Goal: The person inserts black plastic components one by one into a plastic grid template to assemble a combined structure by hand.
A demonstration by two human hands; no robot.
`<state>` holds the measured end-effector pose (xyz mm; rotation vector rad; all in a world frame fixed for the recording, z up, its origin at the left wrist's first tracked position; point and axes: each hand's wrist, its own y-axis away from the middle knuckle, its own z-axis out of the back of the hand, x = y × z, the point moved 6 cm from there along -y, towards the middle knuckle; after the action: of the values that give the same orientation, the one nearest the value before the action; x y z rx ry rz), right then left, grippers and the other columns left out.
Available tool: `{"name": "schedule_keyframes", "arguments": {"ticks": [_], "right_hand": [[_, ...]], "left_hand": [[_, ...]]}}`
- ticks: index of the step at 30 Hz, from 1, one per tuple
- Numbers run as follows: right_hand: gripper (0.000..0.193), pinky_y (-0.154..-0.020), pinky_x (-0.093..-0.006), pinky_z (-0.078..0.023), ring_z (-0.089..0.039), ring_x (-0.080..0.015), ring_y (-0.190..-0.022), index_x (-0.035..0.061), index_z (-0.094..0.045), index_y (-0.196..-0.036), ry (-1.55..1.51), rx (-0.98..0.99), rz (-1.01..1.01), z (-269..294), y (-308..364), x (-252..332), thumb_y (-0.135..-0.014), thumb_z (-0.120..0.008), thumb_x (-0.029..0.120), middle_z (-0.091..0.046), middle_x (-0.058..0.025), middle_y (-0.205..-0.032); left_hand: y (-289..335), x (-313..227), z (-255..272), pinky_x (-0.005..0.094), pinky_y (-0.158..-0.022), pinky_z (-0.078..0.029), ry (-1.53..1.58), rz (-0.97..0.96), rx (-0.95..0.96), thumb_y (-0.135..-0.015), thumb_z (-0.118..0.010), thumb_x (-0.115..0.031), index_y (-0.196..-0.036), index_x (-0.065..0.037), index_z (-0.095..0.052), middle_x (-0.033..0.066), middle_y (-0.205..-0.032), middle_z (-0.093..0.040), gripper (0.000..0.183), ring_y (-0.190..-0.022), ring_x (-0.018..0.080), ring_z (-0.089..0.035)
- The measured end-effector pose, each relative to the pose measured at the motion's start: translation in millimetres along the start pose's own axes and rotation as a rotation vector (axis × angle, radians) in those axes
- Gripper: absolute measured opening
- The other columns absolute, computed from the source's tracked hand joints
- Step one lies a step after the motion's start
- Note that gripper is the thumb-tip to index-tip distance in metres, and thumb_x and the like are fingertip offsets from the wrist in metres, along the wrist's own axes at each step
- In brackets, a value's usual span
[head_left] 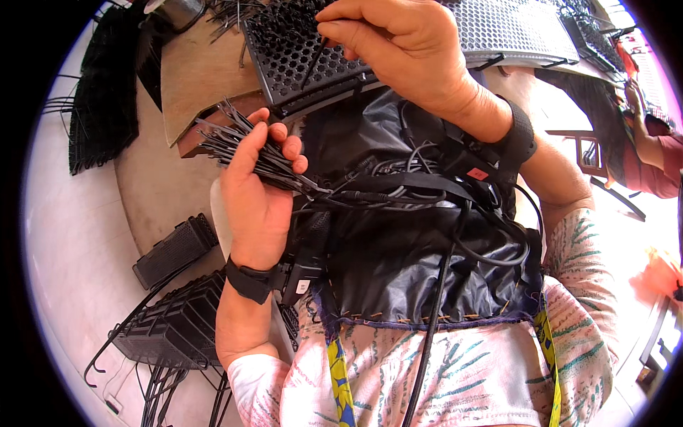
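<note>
My left hand [257, 206] is closed around a bundle of thin black strips [229, 144], whose ends fan out past the thumb and fingers. Above and to the right, my right hand [413, 53] pinches one slim black strip [313, 65] between thumb and fingertips. That strip slants down against the near part of a black perforated panel [284, 87], which is full of small holes. Whether its lower tip sits inside a hole, I cannot tell. Several dark strips stick up from the panel's far part, partly behind my right hand.
A brown wooden table [206, 67] carries the panel and a metal container [176, 13]. Black baskets [178, 320] and a black box-shaped piece [174, 250] stand at the lower left. Black cables [405, 188] cross the apron on my lap. Another person [654, 153] works at the right.
</note>
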<state>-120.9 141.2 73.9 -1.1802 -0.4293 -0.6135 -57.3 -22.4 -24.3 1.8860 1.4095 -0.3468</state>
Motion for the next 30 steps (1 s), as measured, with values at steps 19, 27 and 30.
{"name": "schedule_keyframes", "arguments": {"ticks": [19,27,30], "right_hand": [[0.011,-0.059,-0.0321,-0.048,-0.059,-0.0268,-0.063,0.0009,-0.060,-0.077,0.162,-0.182,0.122,-1.9,2.6,-9.7,-0.072,-0.059,0.010,-0.060,-0.0116,-0.066],[0.012,-0.056,-0.0249,-0.047,-0.060,-0.0216,-0.064,0.0005,-0.059,-0.084,0.349,-0.088,0.056,-14.7,-4.4,-11.2,-0.074,-0.060,0.005,-0.061,-0.0113,-0.076],[0.012,-0.055,-0.0258,-0.047,-0.059,-0.0222,-0.063,-0.0001,-0.059,-0.085,0.350,-0.064,0.176,-24.4,-9.9,-6.4,-0.074,-0.060,0.004,-0.060,-0.0115,-0.077]], "left_hand": [[6.9,4.6,-6.8,0.0278,-0.054,-0.039,-0.102,0.024,-0.026,-0.080,-0.049,-0.007,-0.095,-0.002,-0.049,0.0074,-0.076,-0.052,0.016,-0.063,0.0160,-0.048],[7.7,12.4,-2.4,0.0258,-0.044,-0.036,-0.102,0.082,-0.067,-0.078,-0.053,-0.008,-0.094,-0.002,-0.050,0.0065,-0.070,-0.052,0.018,-0.055,0.0142,-0.047],[8.4,11.3,-4.6,0.0253,-0.043,-0.035,-0.124,0.088,-0.061,-0.078,-0.054,-0.008,-0.094,-0.002,-0.050,0.0065,-0.069,-0.052,0.017,-0.054,0.0139,-0.047]]}}
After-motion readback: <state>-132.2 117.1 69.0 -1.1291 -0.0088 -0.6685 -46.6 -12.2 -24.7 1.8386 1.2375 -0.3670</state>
